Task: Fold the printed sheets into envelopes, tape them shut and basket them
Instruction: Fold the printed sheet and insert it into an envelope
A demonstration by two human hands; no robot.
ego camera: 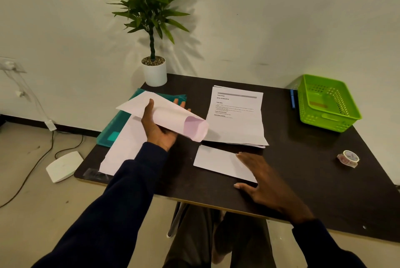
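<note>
My left hand (157,126) holds a curled white sheet (173,116) above the dark table (303,181), thumb on top and fingers beneath it. My right hand (264,183) lies flat with spread fingers on the right end of a folded white paper (216,161) near the front edge. A stack of printed sheets (237,116) lies in the middle of the table. The green basket (326,103) stands at the back right. A roll of patterned tape (349,158) lies at the right.
A blank white sheet (123,148) lies over a teal folder (114,129) at the table's left. A potted plant (153,68) stands at the back corner. A blue pen (292,99) lies beside the basket. On the floor, a white device (63,166) and cables.
</note>
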